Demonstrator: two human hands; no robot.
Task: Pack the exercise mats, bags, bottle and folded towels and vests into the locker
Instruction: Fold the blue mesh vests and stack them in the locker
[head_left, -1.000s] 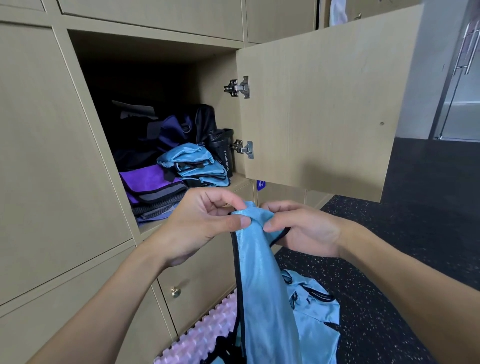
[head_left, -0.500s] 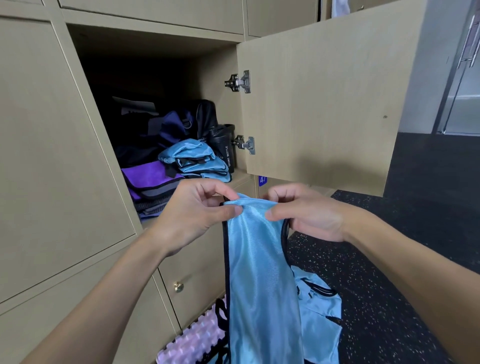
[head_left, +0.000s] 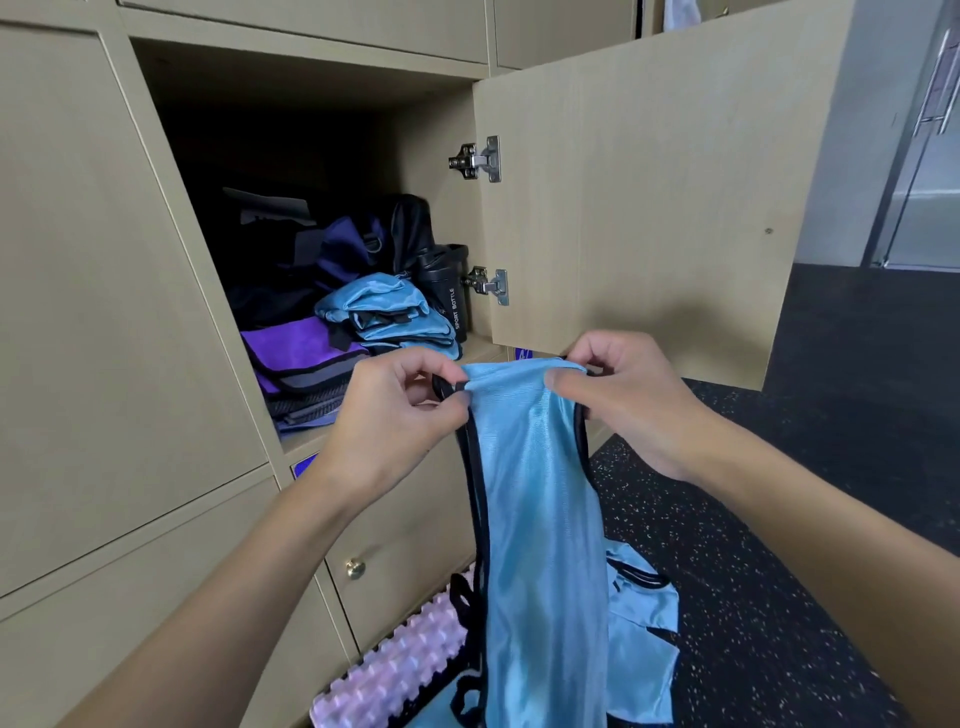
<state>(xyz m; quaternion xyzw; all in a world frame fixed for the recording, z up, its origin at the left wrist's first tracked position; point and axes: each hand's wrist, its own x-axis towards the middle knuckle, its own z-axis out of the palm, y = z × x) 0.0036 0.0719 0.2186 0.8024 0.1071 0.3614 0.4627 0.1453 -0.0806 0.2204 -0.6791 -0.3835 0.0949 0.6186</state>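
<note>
A light blue vest with black trim hangs in front of me below the open locker. My left hand pinches its top left corner and my right hand pinches its top right corner. Inside the locker lie folded blue vests, purple and grey folded towels, a black bottle marked SPORT BOTTLE and dark bags at the back. Another blue vest lies on the floor beside a pink ridged mat.
The locker door stands open to the right, above my right hand. Closed locker doors fill the left and the row below, one with a brass knob. Dark speckled floor spreads to the right.
My hands have drawn apart, spreading the vest's top edge wider between them. The vest hangs flatter than before.
</note>
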